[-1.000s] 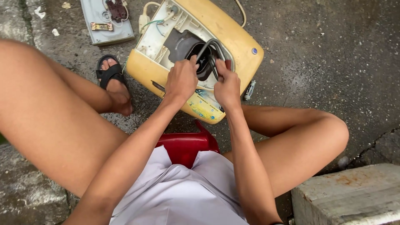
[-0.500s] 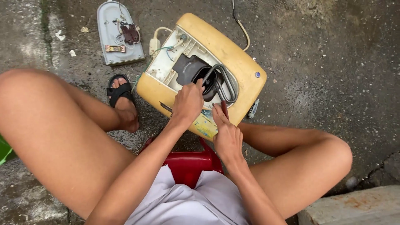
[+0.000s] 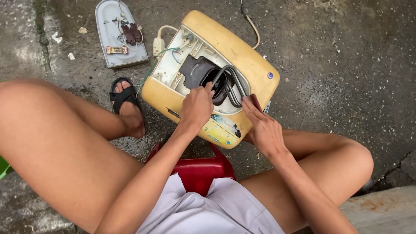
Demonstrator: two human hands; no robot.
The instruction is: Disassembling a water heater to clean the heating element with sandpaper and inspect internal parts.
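Yellow plastic water-heater casing lay open w/ its grey cover plate already off, well beyond the left hand. That hand's fingers sat at the dark round tank opening, grip unclear. The right hand, fingers loosely spread and clamping nothing, touched the bent grey metal heating tube, half-lifted, not yet out.

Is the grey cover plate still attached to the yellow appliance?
No, the grey cover plate lies apart on the ground, left of the yellow appliance.

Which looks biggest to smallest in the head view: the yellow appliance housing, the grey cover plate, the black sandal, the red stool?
1. Yellow appliance housing, clearly largest.
2. Grey cover plate.
3. Black sandal.
The red stool is left unranked: the legs and shorts hide most of it, and it sits nearer the camera.
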